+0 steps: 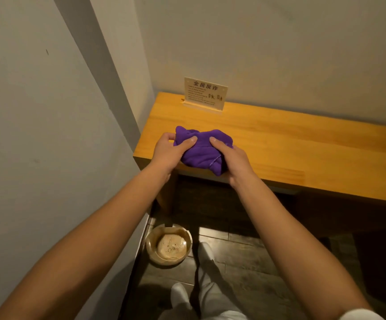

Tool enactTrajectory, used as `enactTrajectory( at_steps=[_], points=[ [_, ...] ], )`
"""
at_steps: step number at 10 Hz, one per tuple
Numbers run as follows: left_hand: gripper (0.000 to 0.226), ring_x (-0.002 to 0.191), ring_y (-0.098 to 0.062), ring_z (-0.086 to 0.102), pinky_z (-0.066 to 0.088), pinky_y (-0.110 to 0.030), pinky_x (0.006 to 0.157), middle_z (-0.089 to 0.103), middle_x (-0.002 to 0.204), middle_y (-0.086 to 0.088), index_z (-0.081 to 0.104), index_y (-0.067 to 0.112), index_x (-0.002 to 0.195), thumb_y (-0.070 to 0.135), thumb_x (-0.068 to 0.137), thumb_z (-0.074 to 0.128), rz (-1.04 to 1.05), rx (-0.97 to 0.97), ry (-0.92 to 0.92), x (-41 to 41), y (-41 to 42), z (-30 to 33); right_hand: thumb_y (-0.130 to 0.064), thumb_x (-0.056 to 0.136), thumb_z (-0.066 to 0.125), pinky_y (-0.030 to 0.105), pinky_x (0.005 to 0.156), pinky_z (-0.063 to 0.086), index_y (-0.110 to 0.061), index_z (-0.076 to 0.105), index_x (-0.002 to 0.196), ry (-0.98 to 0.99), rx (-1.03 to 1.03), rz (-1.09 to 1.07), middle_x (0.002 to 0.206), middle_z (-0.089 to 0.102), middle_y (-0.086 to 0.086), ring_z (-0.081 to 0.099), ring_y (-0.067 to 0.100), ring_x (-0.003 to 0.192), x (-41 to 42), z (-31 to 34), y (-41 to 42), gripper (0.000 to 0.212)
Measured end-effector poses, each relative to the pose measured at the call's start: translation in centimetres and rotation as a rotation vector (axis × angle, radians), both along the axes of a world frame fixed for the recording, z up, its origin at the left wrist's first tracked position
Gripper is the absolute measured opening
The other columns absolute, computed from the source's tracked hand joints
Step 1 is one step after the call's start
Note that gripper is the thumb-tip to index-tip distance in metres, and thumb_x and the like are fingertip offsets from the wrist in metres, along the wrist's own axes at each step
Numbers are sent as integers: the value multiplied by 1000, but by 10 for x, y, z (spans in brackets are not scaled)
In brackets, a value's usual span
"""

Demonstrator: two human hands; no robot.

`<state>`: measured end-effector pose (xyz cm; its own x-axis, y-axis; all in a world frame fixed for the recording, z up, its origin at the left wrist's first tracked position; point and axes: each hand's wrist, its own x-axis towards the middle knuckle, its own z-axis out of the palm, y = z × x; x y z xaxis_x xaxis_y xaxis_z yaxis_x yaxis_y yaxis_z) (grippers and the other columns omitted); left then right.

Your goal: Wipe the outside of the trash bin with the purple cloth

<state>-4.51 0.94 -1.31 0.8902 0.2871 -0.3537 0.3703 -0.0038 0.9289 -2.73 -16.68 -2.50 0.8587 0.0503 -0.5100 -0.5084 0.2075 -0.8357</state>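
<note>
Flanking cloth (202, 150): sign (205, 94), bin (168, 244).

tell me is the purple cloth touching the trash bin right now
No, the purple cloth is bunched in both hands over the wooden table, while the trash bin sits on the floor below.

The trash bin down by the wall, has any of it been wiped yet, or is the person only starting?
Only starting, it seems. Both the left hand and the right hand hold the bunched purple cloth at the edge of the wooden table. The trash bin stands on the floor below, untouched by cloth or hands. All the wiping of its outside appears left to do.
</note>
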Motion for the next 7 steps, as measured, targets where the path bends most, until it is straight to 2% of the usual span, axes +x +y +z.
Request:
enactTrajectory(
  at_steps=[1, 2, 3, 4, 5, 6, 7],
  points=[
    [55, 96, -15, 66, 51, -24, 66, 66, 113, -4, 53, 15, 113, 42, 78, 86, 74, 134, 15, 33, 2, -16, -38, 75, 93, 26, 69, 58, -13, 70, 112, -31, -159, -25, 104, 80, 2, 77, 18, 90, 36, -15, -1, 49],
    [49, 96, -20, 60, 43, -25, 64, 62, 107, -2, 49, 18, 109, 45, 83, 80, 88, 358, 59, 58, -1, -36, -49, 78, 87, 26, 65, 47, -20, 55, 102, -99, -581, -44, 96, 62, -10, 59, 8, 83, 66, -33, -9, 49],
    [45, 90, -23, 59, 43, -29, 63, 64, 99, -1, 46, 22, 104, 52, 86, 74, 52, 600, 46, 68, -4, -55, -42, 86, 82, 31, 65, 46, -21, 51, 97, -235, -809, -10, 88, 58, -8, 60, 20, 85, 85, -52, -19, 39],
    [45, 93, -25, 55, 41, -41, 83, 58, 91, 2, 51, 21, 102, 61, 88, 66, 7, 948, 1, 69, -6, -72, -48, 87, 78, 35, 63, 48, -24, 48, 99, -357, -1008, 61, 86, 59, -8, 61, 20, 81, 95, -61, -21, 40],
    [56, 104, -29, 55, 40, -44, 86, 63, 100, -3, 57, 17, 106, 68, 85, 62, 21, 1043, 26, 65, -6, -68, -55, 89, 72, 40, 69, 54, -22, 49, 109, -398, -1162, 134, 97, 66, -2, 66, 25, 88, 91, -56, -22, 45],
    [75, 127, -31, 48, 39, -50, 101, 55, 136, -11, 51, 12, 132, 71, 87, 54, 28, 1054, -24, 68, 0, -49, -57, 94, 64, 46, 95, 53, -14, 53, 134, -410, -1199, 96, 133, 61, 7, 58, 29, 123, 95, -33, -27, 60],
    [75, 149, -34, 28, 24, -56, 119, 34, 161, -15, 39, 13, 149, 65, 95, 47, -51, 1083, -267, 79, 0, -4, -50, 98, 59, 42, 108, 45, -13, 49, 146, -600, -1121, 36, 149, 52, 6, 48, 26, 137, 102, 23, -27, 61]
  ],
)
